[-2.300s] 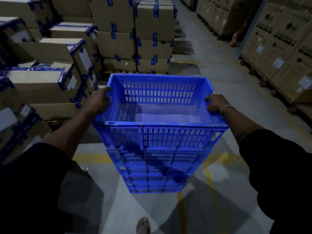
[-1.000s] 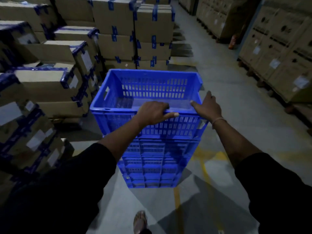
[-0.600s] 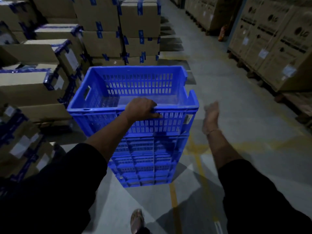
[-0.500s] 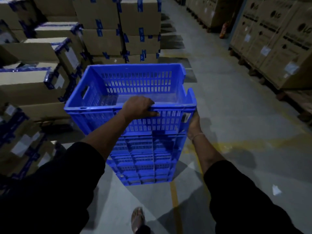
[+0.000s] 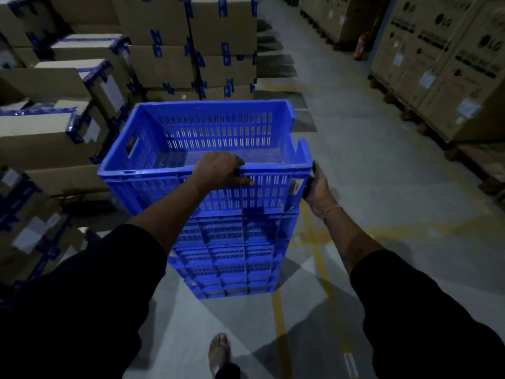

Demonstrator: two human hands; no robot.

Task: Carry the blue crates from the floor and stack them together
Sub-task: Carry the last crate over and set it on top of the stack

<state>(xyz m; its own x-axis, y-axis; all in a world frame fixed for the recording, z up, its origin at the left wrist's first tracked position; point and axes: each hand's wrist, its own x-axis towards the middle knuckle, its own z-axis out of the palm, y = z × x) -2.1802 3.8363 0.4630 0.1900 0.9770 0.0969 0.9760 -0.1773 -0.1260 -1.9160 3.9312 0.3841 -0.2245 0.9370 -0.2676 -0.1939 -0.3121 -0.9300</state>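
Note:
A stack of blue slotted crates (image 5: pixel 232 255) stands on the grey floor in front of me. The empty top crate (image 5: pixel 153 170) sits on the stack, turned slightly askew. My left hand (image 5: pixel 220 169) is curled over the near rim of the top crate. At the crate's near right corner my right hand (image 5: pixel 318 187) presses against the side wall, fingers wrapped around the corner.
Taped cardboard boxes (image 5: pixel 54 127) are piled close on the left and behind the stack. Large cartons on pallets (image 5: pixel 442 67) line the right side. An aisle of floor with yellow lines (image 5: pixel 278 318) runs between them. My foot (image 5: pixel 220 351) shows at the bottom.
My hands left the crate's two side rims. The left one went to the near rim, and the right one swung out and came back against the near right corner. The stack shifted left in view.

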